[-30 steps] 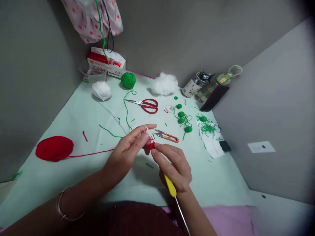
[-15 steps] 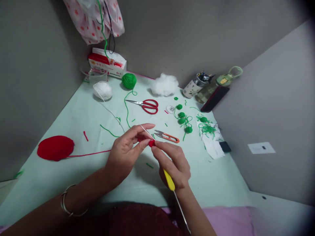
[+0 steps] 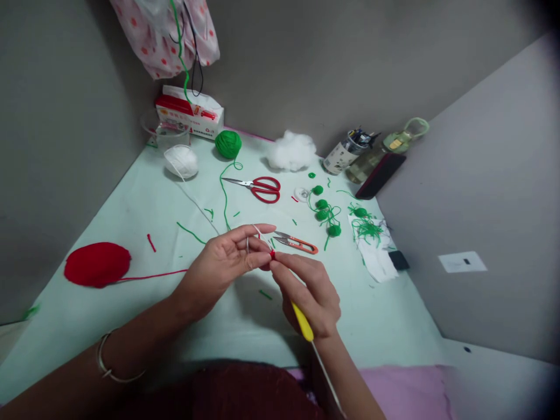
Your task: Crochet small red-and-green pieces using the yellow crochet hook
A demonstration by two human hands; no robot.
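My left hand [image 3: 223, 265] pinches a small red crochet piece [image 3: 272, 255] between thumb and fingers, with white yarn looped over the forefinger. My right hand [image 3: 310, 294] grips a yellow-handled crochet hook [image 3: 303, 322], its tip at the red piece. The hands meet over the pale green table [image 3: 144, 198]. A red yarn strand runs left from my left hand to a red yarn ball [image 3: 97, 264]. The white yarn leads back to a white yarn ball [image 3: 181, 161].
Orange thread snips [image 3: 296, 242] lie just beyond my hands. Red-handled scissors [image 3: 258, 188], a green yarn ball [image 3: 228, 143], white stuffing [image 3: 292, 150], several small green crochet balls [image 3: 326, 210], green yarn scraps [image 3: 367, 227], a phone [image 3: 378, 175], a jar and a box stand further back. Grey walls enclose the table.
My left hand has turned and closed its fingers tighter around the red piece, which now shows less. My right hand has stayed at the piece with the hook.
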